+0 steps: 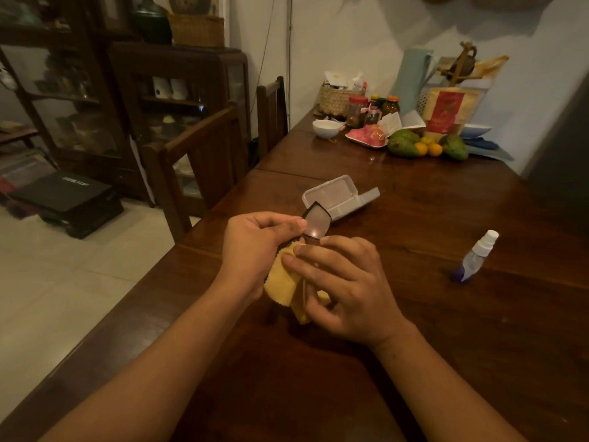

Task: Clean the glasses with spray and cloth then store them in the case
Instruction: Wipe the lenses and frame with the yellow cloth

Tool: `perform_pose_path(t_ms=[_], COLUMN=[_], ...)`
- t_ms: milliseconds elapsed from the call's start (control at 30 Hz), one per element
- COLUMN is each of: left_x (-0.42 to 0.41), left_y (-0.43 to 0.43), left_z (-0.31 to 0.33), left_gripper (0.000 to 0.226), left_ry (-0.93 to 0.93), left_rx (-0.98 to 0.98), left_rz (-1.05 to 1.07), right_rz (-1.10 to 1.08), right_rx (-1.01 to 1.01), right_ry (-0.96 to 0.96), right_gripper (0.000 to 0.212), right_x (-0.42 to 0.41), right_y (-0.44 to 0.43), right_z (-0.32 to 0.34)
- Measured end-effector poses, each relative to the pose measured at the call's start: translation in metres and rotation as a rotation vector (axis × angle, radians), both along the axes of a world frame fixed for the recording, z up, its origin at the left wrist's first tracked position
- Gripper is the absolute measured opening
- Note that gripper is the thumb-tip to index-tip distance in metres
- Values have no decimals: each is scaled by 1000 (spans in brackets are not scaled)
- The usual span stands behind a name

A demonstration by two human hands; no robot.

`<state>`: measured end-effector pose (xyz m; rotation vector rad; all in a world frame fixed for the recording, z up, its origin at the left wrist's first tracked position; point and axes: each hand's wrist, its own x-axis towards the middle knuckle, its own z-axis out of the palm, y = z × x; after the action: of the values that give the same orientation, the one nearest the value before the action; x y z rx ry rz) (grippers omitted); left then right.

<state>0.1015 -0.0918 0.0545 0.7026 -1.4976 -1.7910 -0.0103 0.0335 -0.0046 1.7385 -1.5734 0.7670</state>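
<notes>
Dark-framed glasses (316,223) are held above the wooden table (414,224), one lens sticking up between my hands. My left hand (255,247) pinches the frame at that lens with thumb and fingers. My right hand (344,282) holds a yellow cloth (283,282) against the lower part of the glasses, which the cloth and fingers hide. Just behind the hands, a clear plastic case (338,196) lies open on the table. A small spray bottle (476,256) with a white nozzle stands to the right, apart from both hands.
At the table's far end are a woven basket (338,98), jars, a white bowl (325,127), a pink tray, mangoes and oranges (424,145). Wooden chairs (204,161) stand along the left edge. A dark cabinet (178,100) stands beyond them.
</notes>
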Motion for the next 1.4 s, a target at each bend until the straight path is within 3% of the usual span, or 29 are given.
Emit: perform_pose_path(t_ms=[300,433,500,600,767,967,1033,1200,1400], left_x=[-1,-1,-1,-1,0,-5,-6,-6,-5], left_y=[0,-3,-7,-13,-16,-10,-9,-7,-9], left_z=[-3,-3,-5,-9,-10,-18,-19,-19,-18], left_gripper=[4,7,10,7,4,5,6,6,5], left_ry=[18,12,-8,-67,-115,-116,-110,-76,-73], left_rx=[-13,-21,-40,-120,-166,-272,-289,-298,-341], left_rz=[-2,18,34,47,68,88,101,83,100], right_rz=[-104,0,7,24,97,345,413,428,315], right_rx=[12,-42,-64,-18,195,288,319,442,273], right_ry=[-27,48,-15,-349,-1453,-1979,-2021,-1879,-1679], right_gripper=[48,32,24,24,20,31,45,37,24], right_x=[4,-4,-13,-17,1,10,10,14,14], right_y=[-3,-3,-1,1,-1,-5,-5,-4,-8], right_z=[-1,-6,-10,-10,10,17,14,15,10])
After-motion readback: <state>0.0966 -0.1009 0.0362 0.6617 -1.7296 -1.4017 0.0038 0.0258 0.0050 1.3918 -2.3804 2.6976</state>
